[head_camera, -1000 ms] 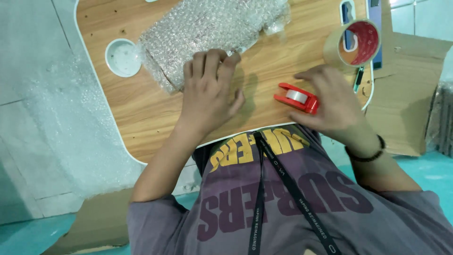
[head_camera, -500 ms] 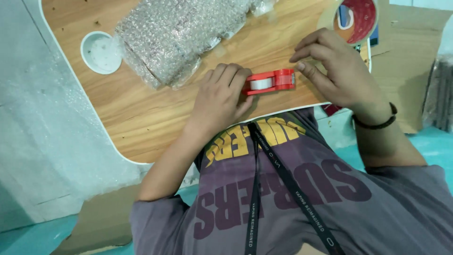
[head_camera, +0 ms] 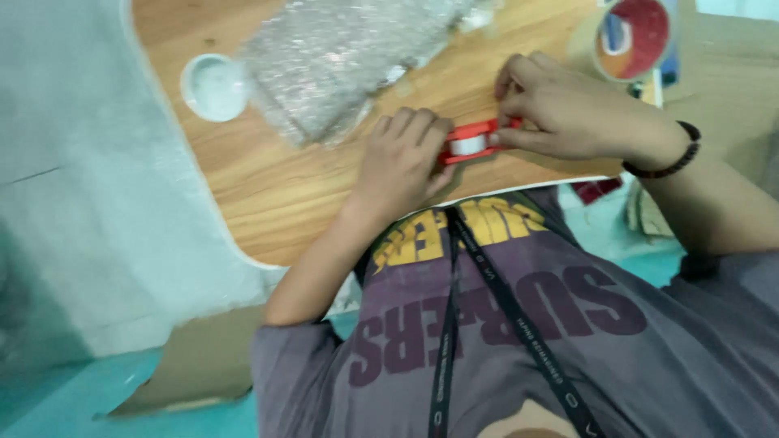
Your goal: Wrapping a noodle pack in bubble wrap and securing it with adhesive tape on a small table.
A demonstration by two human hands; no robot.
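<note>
Red tape dispenser (head_camera: 473,142) on wooden tabletop (head_camera: 268,186), gripped between both hands, left hand (head_camera: 403,165) curled round one end, right hand (head_camera: 568,109) fingers pinching the other, bubble-wrapped bundle (head_camera: 345,57) just beyond left fingers, tape roll (head_camera: 629,36) beyond right

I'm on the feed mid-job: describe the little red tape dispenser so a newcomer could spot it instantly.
Start at the wooden tabletop with rounded corners. Near its edge closest to the person, the left hand and right hand meet on the small red tape dispenser. It is flat and bright red with a white roll inside, unlike the large tan tape roll and the bubble-wrapped bundle farther back.
</note>
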